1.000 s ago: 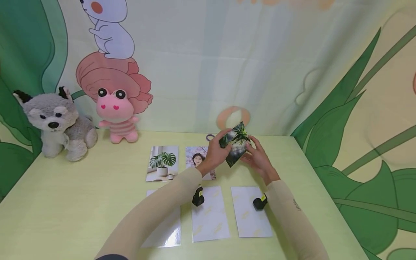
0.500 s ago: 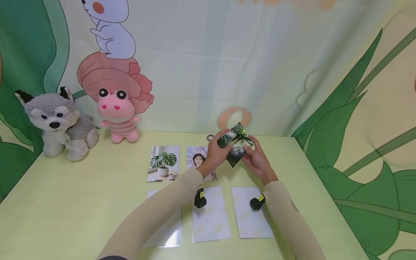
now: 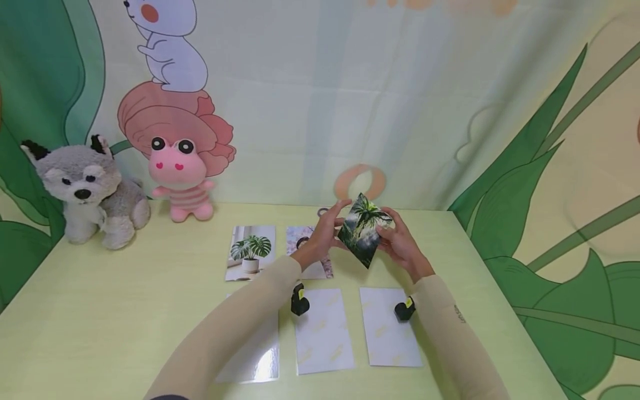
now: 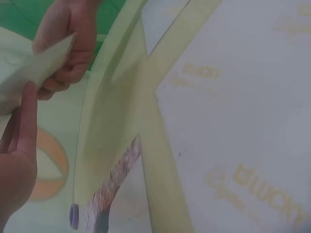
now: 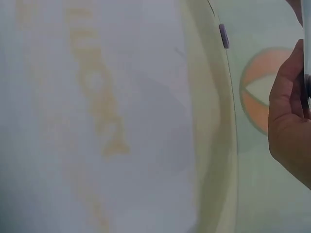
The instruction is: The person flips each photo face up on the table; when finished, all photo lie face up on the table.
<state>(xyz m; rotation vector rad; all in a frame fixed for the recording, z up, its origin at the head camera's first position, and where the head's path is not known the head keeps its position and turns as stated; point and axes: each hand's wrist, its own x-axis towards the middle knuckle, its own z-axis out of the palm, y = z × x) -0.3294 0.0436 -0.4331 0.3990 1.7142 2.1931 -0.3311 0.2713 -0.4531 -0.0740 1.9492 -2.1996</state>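
A photo with green palm leaves [image 3: 364, 230] is held up above the table's back part, tilted with one corner pointing down. My right hand [image 3: 404, 244] pinches its right side, thumb on the picture face. At its left edge is my left hand [image 3: 322, 236], fingers touching the card, thumb off the picture. In the left wrist view the card [image 4: 41, 68] shows edge-on between the left hand [image 4: 19, 155] and the right hand [image 4: 68, 43]. The right wrist view catches the right hand [image 5: 291, 111] beside the card's edge.
A plant photo [image 3: 250, 250] and a portrait photo [image 3: 325, 269], partly covered by the left arm, lie on the table [image 3: 150, 311]. Nearer are several white sheets [image 3: 325, 333]. A purple ring [image 3: 323, 211] is behind; a plush husky [image 3: 82, 189] and pink toy [image 3: 180, 166] sit left.
The palm photo has turned and dropped slightly, showing more of its picture. My left thumb has come off its face, and the left hand has shifted a little left.
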